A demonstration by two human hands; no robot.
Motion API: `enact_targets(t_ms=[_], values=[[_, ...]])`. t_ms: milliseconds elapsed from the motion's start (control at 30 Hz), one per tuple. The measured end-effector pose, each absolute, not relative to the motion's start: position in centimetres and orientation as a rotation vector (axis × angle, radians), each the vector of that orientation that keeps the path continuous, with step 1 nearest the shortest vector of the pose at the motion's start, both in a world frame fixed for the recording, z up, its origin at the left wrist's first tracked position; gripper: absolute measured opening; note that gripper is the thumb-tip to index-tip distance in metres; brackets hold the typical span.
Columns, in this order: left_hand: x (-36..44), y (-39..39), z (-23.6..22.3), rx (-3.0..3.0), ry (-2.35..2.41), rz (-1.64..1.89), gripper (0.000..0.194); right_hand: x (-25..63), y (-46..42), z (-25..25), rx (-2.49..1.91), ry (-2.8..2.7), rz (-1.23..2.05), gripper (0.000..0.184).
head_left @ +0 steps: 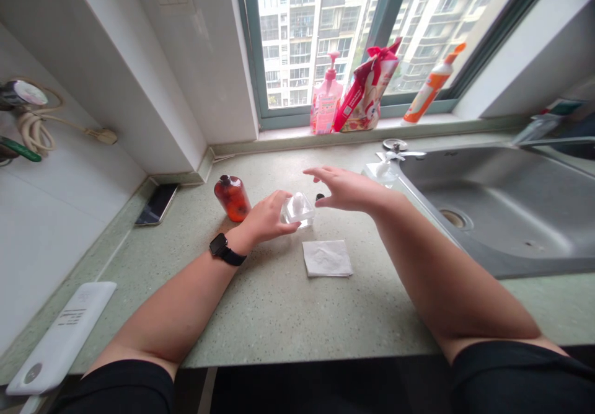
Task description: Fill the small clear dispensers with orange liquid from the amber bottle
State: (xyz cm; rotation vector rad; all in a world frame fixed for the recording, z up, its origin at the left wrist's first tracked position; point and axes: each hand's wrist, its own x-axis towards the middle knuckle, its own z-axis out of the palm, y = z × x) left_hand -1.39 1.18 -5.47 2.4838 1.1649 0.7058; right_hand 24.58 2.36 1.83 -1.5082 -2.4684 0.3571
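My left hand [272, 219], with a black watch on its wrist, has its thumb and fingers around a clear, square-sided bottle [304, 214] on the counter. Something whitish shows at the bottle's top. To the right of it, my right hand [341, 188] is raised with thumb and fingers apart, holding nothing. A small black cap [320, 197] lies beside my right thumb. Left of the clear bottle stands an amber bottle [233, 200] with a dark neck. A folded white tissue [328, 258] lies flat in front of the hands.
A white pump head [385, 165] on a clear base, partly behind my right wrist, is beside the steel sink [502, 215]. A phone [157, 204] and a white device [65, 333] lie left. The sill holds a pink pump bottle [326, 104], red bag [367, 92] and orange-white bottle [430, 92].
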Motion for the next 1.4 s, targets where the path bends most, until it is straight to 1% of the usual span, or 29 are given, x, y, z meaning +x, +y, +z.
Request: enact_targets(t_ms=[100, 200, 333, 433, 500, 567, 600, 633, 733, 867, 967, 1033, 1067, 1167, 1267, 1333, 1400], values=[[-1.3, 1.1, -5.4, 2.489, 1.164, 0.701, 0.062, 23.0, 1.7, 1.5, -1.416, -2.503, 0.446, 0.094], [-1.3, 1.0, -5.4, 2.493, 1.178, 0.695, 0.061, 21.7, 1.6, 0.8, -1.373, -2.488, 0.401, 0.090], [-1.4, 1.0, -5.5, 2.491, 1.180, 0.689, 0.062, 22.5, 2.5, 0.4, -1.464, -2.464, 0.300, 0.085], [-1.4, 1.1, -5.6, 2.477, 1.181, 0.682, 0.062, 23.9, 3.2, 0.7, -1.550, -2.449, 0.250, 0.074], [-1.4, 1.1, -5.7, 2.468, 1.189, 0.675, 0.062, 24.3, 3.4, 1.1, -1.595, -2.410, 0.209, 0.061], [-1.4, 1.1, -5.7, 2.468, 1.194, 0.676, 0.063, 24.2, 3.2, 1.7, -1.604, -2.341, 0.186, 0.044], [-1.4, 1.1, -5.7, 2.470, 1.194, 0.679, 0.063, 23.9, 2.9, 1.9, -1.589, -2.309, 0.186, 0.038], [-1.4, 1.1, -5.8, 2.475, 1.190, 0.682, 0.063, 23.5, 2.6, 2.2, -1.566, -2.286, 0.193, 0.037], [-1.4, 1.1, -5.7, 2.492, 1.174, 0.695, 0.062, 22.1, 1.6, 2.7, -1.549, -2.289, 0.232, 0.041], [-1.4, 1.2, -5.6, 2.507, 1.136, 0.675, 0.059, 20.4, 0.6, 2.1, -1.600, -2.348, 0.232, 0.057], [-1.3, 1.1, -5.6, 2.505, 1.155, 0.666, 0.057, 19.7, 0.5, 1.4, -1.580, -2.365, 0.219, 0.057], [-1.3, 1.1, -5.6, 2.500, 1.176, 0.671, 0.060, 19.6, 0.5, 1.1, -1.545, -2.360, 0.255, 0.055], [-1.2, 1.1, -5.7, 2.499, 1.182, 0.672, 0.062, 19.7, 0.5, 1.1, -1.503, -2.369, 0.300, 0.057], [-1.3, 1.1, -5.8, 2.499, 1.189, 0.677, 0.065, 20.1, 0.4, 1.3, -1.359, -2.397, 0.424, 0.075], [-1.3, 1.1, -5.9, 2.495, 1.187, 0.678, 0.065, 20.2, 0.2, 1.5, -1.407, -2.384, 0.373, 0.086], [-1.4, 1.1, -5.9, 2.490, 1.188, 0.676, 0.065, 20.1, 0.2, 1.5, -1.481, -2.387, 0.325, 0.086], [-1.4, 1.1, -5.9, 2.488, 1.187, 0.674, 0.065, 20.0, 0.3, 1.4, -1.464, -2.421, 0.342, 0.078]])
